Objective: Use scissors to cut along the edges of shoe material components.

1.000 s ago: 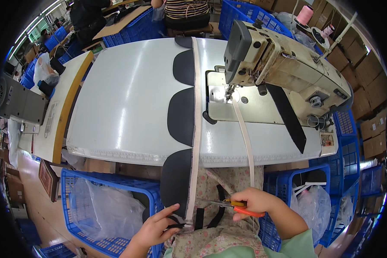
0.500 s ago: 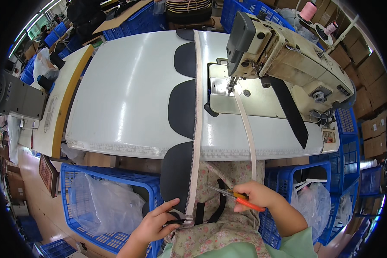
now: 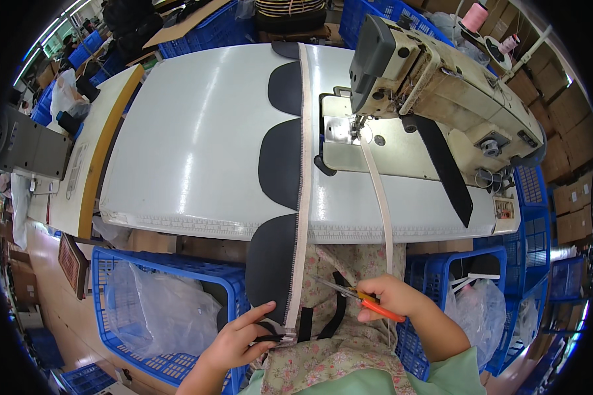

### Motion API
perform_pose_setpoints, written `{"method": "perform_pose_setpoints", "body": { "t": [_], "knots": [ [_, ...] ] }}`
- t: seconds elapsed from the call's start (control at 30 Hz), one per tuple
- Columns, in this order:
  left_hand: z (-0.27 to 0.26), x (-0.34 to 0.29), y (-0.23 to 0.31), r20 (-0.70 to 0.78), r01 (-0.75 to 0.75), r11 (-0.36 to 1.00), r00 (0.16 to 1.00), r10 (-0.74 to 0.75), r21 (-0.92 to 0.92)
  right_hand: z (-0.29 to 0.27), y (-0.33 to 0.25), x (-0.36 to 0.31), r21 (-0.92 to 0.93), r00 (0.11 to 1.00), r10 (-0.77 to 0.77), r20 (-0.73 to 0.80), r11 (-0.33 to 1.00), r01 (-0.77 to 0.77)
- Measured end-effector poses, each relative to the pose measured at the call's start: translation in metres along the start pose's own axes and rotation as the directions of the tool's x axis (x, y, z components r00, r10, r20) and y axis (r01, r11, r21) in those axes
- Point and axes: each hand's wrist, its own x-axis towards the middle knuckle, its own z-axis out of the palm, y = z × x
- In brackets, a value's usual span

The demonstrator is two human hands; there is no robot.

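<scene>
A pale tape edged with several dark rounded panels (image 3: pixel 280 164) runs from the far edge of the sewing table down over my lap. At its near end my left hand (image 3: pixel 234 343) is closed on the lowest dark panel, index finger lying along it. A narrow black piece with a pale tip shows by those fingers; its kind is unclear. My right hand (image 3: pixel 392 297) grips a pair of scissors (image 3: pixel 379 309) with orange handles, blades pointing left toward the tape but apart from it. A second pale tape (image 3: pixel 379 191) hangs from the sewing machine needle to beside my right hand.
The sewing machine (image 3: pixel 435 85) stands on the right of the white table (image 3: pixel 158 158), a black strip (image 3: pixel 445 171) hanging at its front. Blue crates (image 3: pixel 171 260) with clear plastic bags flank my lap. Pink thread spools (image 3: pixel 474 18) stand at the far right.
The scissors' tips have shifted slightly up and left. The whole view has moved a little; the left hand's hold looks the same.
</scene>
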Motion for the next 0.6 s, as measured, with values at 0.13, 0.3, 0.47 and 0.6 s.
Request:
{"method": "perform_pose_setpoints", "body": {
  "t": [0.13,0.3,0.47,0.6],
  "knots": [
    [-0.0007,-0.0006,-0.0005,0.007,0.005,1.0,1.0,-0.005,-0.006,0.0018,-0.0019,0.0012,0.045,0.998,-0.057,-0.04,0.997,0.059],
    [0.0001,-0.0023,-0.0029,0.005,0.007,1.0,1.0,-0.007,-0.013,0.0031,0.0001,0.0033,0.089,0.995,-0.05,-0.081,0.994,0.057],
    [0.0002,-0.0017,-0.0013,-0.026,-0.046,0.999,0.999,0.046,0.017,0.0046,-0.003,0.0052,0.158,0.992,-0.019,-0.124,0.987,0.039],
    [-0.0002,-0.001,0.0012,-0.033,-0.061,0.998,0.998,0.062,0.02,0.0078,-0.0046,0.0089,0.254,0.979,-0.01,-0.205,0.965,0.063]
  ]
}}
